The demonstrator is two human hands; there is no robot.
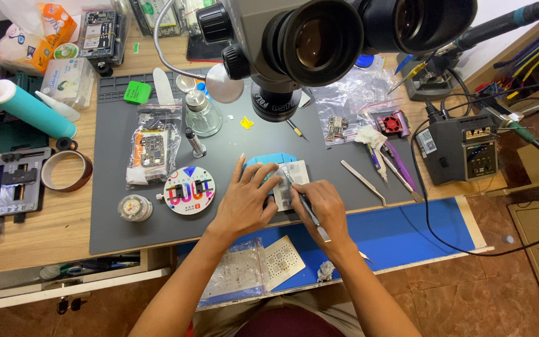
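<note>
My right hand (325, 209) grips a tool (302, 201); left hand (244, 203) presses the fixture (291, 181).
Tool's long axis runs diagonally, tip toward the mat's (113, 212) far-left; fixture sits at the mat's near edge, bare mat left.

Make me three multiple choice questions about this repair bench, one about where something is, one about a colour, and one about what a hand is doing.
1. Where does the roll of brown tape lie?
A. on the wooden bench left of the grey mat
B. on the blue shelf
C. on the soldering station

2. What colour is the large bottle at the left?
A. red
B. teal with a white nozzle
C. black

3. What is the right hand doing?
A. resting empty on the floor
B. gripping a thin tool over the white block
C. holding the microscope eyepiece

Answers:
1 A, the roll sits on bare wood beside the grey mat.
2 B, its body is teal.
3 B, the thin tool runs through the fingers over the white block, which the left hand steadies.
</note>
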